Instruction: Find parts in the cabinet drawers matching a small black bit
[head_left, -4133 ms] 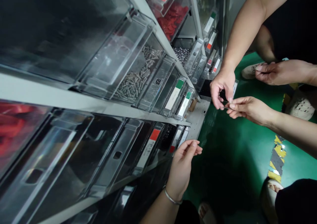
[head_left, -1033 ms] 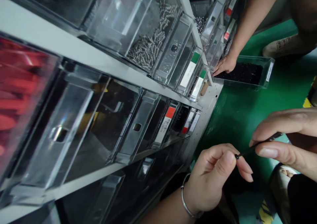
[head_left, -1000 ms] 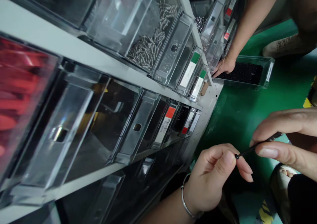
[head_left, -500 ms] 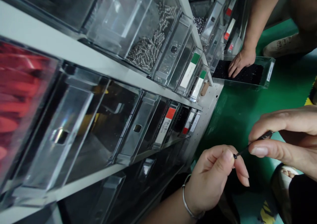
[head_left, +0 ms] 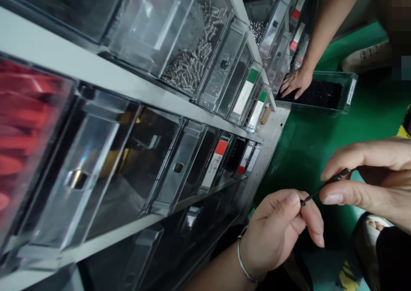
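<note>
In a pinch between thumb and forefinger, my left hand holds a tiny black piece that looks like a screw; most of it is hidden by the fingers. From the right, my right hand grips a slim black screwdriver bit between thumb and forefinger. Its thin tip reaches the black piece at the left fingertips. Both hands are raised over the green floor, beside the rack of drawers.
Clear plastic drawers fill a white rack on the left, one with metal screws. A co-worker's hand is in a bin of small black parts on the floor.
The co-worker's hand has shifted left in the bin, with its fingers spread. My right hand has moved slightly, and more of the bit's thick end shows. My left hand keeps its pinch.
</note>
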The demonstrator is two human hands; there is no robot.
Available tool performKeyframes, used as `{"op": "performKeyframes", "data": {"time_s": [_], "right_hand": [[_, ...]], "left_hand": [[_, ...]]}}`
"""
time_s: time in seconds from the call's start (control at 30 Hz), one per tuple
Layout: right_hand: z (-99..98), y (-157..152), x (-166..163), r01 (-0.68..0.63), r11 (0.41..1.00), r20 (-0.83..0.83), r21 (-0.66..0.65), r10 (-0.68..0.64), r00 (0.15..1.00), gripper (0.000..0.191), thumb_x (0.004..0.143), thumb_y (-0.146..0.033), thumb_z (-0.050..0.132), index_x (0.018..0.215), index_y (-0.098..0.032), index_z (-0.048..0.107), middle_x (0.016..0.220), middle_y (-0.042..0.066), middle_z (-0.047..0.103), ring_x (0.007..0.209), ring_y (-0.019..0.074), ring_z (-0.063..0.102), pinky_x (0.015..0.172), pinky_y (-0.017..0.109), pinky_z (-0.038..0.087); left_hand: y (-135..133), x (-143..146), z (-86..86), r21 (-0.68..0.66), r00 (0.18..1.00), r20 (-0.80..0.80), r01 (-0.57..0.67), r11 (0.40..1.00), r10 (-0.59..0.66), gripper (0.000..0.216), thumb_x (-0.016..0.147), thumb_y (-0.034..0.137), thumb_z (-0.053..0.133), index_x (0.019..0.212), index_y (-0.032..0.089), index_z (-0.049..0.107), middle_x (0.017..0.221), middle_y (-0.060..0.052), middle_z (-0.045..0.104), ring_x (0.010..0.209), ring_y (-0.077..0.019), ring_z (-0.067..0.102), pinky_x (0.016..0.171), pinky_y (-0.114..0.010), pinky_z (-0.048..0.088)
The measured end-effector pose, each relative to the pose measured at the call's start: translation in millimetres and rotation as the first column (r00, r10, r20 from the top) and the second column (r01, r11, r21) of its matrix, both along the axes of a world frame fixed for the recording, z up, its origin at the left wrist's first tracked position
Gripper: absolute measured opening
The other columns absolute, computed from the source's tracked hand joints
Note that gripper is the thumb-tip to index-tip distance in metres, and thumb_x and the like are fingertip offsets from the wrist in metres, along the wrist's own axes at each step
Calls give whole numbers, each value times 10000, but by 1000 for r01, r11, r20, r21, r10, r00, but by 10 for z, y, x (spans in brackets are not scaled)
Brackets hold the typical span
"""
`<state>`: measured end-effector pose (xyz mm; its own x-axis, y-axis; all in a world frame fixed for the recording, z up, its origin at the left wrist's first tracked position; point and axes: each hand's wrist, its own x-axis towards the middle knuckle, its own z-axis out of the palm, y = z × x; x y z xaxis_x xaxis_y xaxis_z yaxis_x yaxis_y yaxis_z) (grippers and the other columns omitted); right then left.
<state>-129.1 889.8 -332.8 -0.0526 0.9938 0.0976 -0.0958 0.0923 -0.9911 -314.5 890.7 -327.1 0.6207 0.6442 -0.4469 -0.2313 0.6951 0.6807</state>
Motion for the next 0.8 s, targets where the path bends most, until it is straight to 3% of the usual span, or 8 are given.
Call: {"op": "performKeyframes", "data": {"time_s": [0.23,0.37,0.47,0.63,0.8], "right_hand": [[58,77,-29,-62,997,-34,46,64,997,94,784,-215,778,753,-232,692,651,-72,663,409,21,513,512,71,522],[94,116,-25,-85,994,-71,66,90,993,147,782,-167,765,670,-180,670,648,-33,683,484,39,595,518,43,502],[106,120,-23,-115,991,-92,64,120,988,97,803,-133,732,726,-172,688,668,-27,692,525,47,620,556,54,515],[43,118,-31,-151,988,-112,33,154,982,162,811,-171,730,657,-187,684,682,-30,683,573,61,622,557,86,508],[-95,117,-22,-295,951,-109,-95,284,953,80,887,-254,658,851,-251,730,774,-19,701,690,108,680,646,156,550]], "left_hand": [[9,-6,-42,-12,999,-26,-44,999,44,408,915,451,591,679,127,665,615,-38,574,622,-138,548,685,-278,463],[18,-17,-83,11,996,-60,-59,998,59,378,910,452,614,716,141,711,630,-34,578,683,-137,541,736,-261,443],[26,-29,-96,17,995,-81,-55,998,57,355,908,442,617,728,154,722,624,-30,570,691,-150,543,755,-289,446],[39,-41,-82,-16,992,-96,-89,996,87,278,854,420,692,780,159,752,645,-35,604,650,-134,532,694,-272,447],[44,-33,-163,-66,988,-100,-124,990,117,271,806,409,749,754,143,752,615,-16,584,542,-79,490,587,-222,387]]}}
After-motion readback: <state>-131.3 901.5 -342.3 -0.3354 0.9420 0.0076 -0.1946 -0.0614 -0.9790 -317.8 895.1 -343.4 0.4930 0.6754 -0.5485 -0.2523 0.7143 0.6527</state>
